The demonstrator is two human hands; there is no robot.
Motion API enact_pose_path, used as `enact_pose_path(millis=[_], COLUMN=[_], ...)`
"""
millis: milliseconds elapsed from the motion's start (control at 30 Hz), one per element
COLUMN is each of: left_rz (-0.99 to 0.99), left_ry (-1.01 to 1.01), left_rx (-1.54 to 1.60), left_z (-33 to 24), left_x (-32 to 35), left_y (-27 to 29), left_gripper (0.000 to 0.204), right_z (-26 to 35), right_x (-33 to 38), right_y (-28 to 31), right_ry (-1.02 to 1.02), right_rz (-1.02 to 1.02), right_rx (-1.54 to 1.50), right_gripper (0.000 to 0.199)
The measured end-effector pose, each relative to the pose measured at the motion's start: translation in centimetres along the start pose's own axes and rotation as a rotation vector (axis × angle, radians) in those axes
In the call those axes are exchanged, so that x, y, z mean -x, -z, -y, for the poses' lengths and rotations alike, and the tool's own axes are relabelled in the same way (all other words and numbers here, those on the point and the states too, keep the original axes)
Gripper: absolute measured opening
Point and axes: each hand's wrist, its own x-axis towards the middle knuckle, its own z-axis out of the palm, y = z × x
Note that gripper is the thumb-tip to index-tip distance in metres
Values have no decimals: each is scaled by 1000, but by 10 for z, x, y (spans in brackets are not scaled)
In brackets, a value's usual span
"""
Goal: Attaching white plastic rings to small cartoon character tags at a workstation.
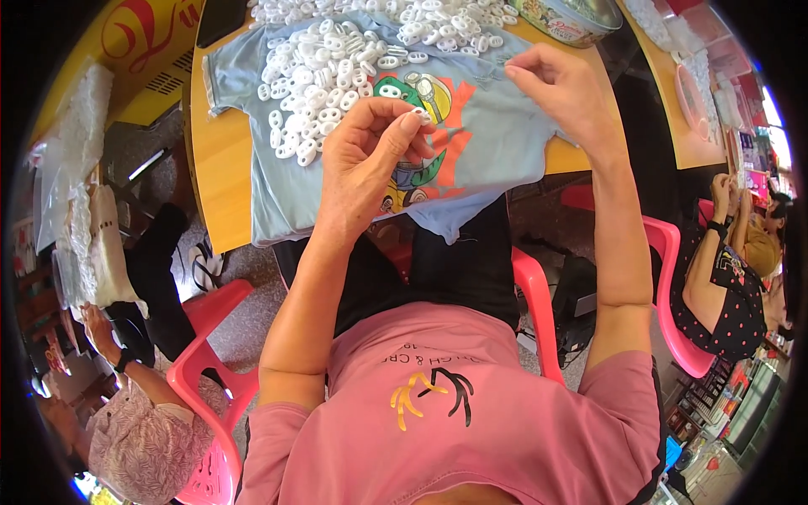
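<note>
My left hand (370, 156) is raised over a light blue printed T-shirt (497, 126) spread on a wooden table (220, 160). Its thumb and fingers pinch one small white ring-shaped piece (421, 114). My right hand (560, 84) hovers to the right above the shirt with thumb and forefinger pressed together; whether they hold a thread or anything else is too small to tell. A heap of several white ring pieces (324, 71) lies on the shirt just beyond my left hand and runs toward the table's far edge.
A round tin (564, 17) stands at the far right of the table. Pink plastic chairs (210, 362) stand on both sides. One person sits at lower left (143, 429), another at right (728, 286). White bags (80, 151) pile at left. A second table (686, 93) is at right.
</note>
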Motion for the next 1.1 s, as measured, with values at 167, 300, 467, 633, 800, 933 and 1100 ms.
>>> enact_pose_path(millis=[167,300,467,633,800,933,1100], left_rz=[0,-1,-21,-23,-31,-20,-13], left_ry=[6,7,9,9,0,-16,-28], left_rx=[9,16,2,-1,11,10,26], left_z=[0,0,-2,0,2,1,1], left_x=[0,-1,1,1,0,0,1], left_y=[1,0,0,0,-1,0,0], left_gripper=[16,15,15,15,16,16,15], right_z=[3,6,17,28,35,37,37], right_x=[9,16,21,26,33,35,36], right_y=[4,-5,-21,-41,-63,-76,-83], right_ry=[-112,-122,-90,-38,-37,-68,-69], right_rz=[94,117,153,162,87,66,32], right_rx=[-388,-656,-784,-767,-795,-851,-817], right_gripper=[15,17,24,22,19,20,22])
